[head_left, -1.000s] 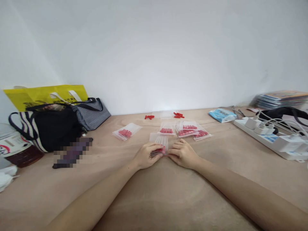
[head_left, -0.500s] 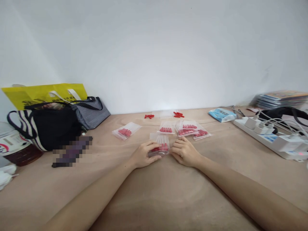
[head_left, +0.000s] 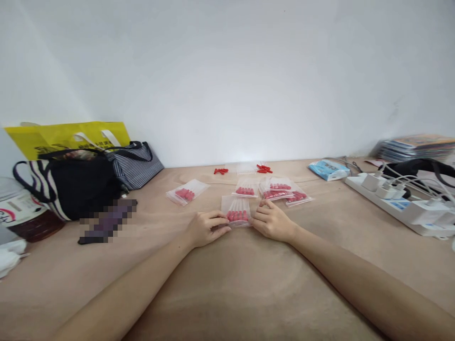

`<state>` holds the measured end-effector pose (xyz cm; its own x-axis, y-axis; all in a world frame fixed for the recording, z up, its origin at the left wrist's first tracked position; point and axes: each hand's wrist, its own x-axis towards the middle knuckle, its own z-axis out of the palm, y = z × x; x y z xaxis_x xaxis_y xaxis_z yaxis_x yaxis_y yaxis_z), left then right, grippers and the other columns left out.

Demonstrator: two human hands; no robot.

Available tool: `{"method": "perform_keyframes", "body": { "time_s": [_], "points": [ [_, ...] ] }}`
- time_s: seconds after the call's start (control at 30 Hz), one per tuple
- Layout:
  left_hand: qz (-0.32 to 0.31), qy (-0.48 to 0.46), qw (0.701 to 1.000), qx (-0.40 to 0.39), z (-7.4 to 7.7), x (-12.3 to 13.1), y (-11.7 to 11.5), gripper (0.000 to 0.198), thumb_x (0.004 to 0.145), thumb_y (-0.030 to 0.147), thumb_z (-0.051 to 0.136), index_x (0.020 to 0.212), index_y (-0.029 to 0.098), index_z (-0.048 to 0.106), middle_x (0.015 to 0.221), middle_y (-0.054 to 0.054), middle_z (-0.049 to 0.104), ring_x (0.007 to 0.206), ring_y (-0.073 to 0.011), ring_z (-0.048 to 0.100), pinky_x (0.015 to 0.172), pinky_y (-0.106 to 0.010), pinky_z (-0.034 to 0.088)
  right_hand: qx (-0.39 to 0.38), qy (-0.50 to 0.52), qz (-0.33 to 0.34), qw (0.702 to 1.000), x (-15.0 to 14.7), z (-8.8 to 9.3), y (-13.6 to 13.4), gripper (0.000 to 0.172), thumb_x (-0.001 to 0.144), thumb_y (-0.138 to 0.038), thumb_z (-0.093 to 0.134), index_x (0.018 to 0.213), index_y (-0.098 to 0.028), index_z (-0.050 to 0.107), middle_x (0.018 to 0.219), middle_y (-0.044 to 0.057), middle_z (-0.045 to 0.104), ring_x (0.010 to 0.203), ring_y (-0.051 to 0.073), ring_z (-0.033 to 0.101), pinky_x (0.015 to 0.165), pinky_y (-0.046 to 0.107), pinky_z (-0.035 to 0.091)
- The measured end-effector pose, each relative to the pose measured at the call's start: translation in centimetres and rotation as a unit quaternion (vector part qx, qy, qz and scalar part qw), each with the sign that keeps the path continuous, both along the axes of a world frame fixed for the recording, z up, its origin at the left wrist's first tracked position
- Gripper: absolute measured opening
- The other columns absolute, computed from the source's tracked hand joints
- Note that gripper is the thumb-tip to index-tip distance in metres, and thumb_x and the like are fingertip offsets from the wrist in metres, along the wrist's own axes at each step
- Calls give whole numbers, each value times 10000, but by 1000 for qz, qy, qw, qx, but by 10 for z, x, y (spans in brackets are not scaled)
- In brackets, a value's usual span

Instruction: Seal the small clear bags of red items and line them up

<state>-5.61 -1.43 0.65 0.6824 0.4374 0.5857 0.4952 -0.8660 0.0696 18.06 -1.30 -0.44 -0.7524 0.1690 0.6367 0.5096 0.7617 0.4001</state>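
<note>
A small clear zip bag (head_left: 236, 210) with several red pieces inside lies flat on the tan table (head_left: 227, 284), between my hands. My left hand (head_left: 204, 228) pinches the bag's near left corner. My right hand (head_left: 272, 220) rests at its right edge with fingertips touching it. Three more filled bags (head_left: 186, 193) (head_left: 246, 189) (head_left: 280, 191) lie just beyond. Loose red pieces (head_left: 221, 171) (head_left: 264, 169) sit near the wall.
Striped and black handbags (head_left: 78, 182) and a yellow paper bag (head_left: 60, 137) stand at the left. A dark blurred object (head_left: 106, 221) lies beside them. At the right are a white power strip with chargers (head_left: 405, 201), a blue tissue pack (head_left: 329, 169) and stacked booklets (head_left: 415, 146).
The bag has gone from raised and tilted between my fingers to flat on the table. My left hand has slid back to its corner; my right hand has shifted slightly away.
</note>
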Motion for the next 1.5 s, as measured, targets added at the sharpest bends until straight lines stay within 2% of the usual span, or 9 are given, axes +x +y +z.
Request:
{"method": "perform_keyframes", "body": {
  "time_s": [0.1,0.17,0.4,0.57,0.8,0.97,1.23,1.5],
  "points": [
    [5,-1,1000,18,-1,8,-1,248,740,374,579,911,197,613,867,-35,641,775,-140,609,677,-237,501,0,5,0,1000,0,0,0,274,826,-102,373,625,-166,549,571,-13,508,591,106,370,714,282,288],
    [1,1,1000,27,-3,16,-1,234,757,363,561,923,204,606,875,-33,638,806,-144,602,710,-250,494,-9,8,-2,1000,0,0,0,280,828,-113,366,618,-170,543,566,-15,503,589,104,368,722,285,286],
    [7,15,997,76,-9,34,2,156,812,241,476,812,209,629,794,-12,649,714,-118,602,642,-236,462,-51,33,-20,998,0,-1,0,251,830,-157,383,650,-180,557,569,-14,513,610,106,395,731,299,276],
    [-3,27,994,102,-8,33,4,189,819,214,451,754,207,628,732,-9,650,680,-115,586,641,-250,438,-54,53,-41,996,-2,-2,-3,233,836,-208,409,673,-193,574,603,-7,543,646,118,416,716,307,271],
    [-1,25,992,123,-8,35,3,179,816,214,446,765,195,617,746,-17,646,670,-118,580,612,-251,432,-38,50,-31,998,-9,-2,-6,271,829,-140,393,613,-185,551,552,-14,509,600,106,387,701,301,266],
    [0,68,988,136,-8,35,3,224,828,208,405,745,181,612,696,-35,630,663,-128,576,618,-264,443,-55,67,-39,995,-13,-2,-9,270,816,-141,395,590,-180,539,543,-13,499,593,104,390,699,307,258],
    [-14,76,978,191,-5,37,2,197,816,164,412,735,153,592,707,-36,630,651,-132,562,605,-267,434,-43,75,-36,996,-17,0,-11,219,824,-160,414,671,-181,569,602,-7,549,624,109,415,682,298,256],
    [-4,101,967,233,1,22,5,178,816,155,412,727,155,566,637,-26,599,576,-122,531,574,-261,411,-61,93,-23,994,-15,-1,-9,231,806,-123,399,658,-182,565,582,-15,542,596,92,420,690,295,256]
  ]
}}
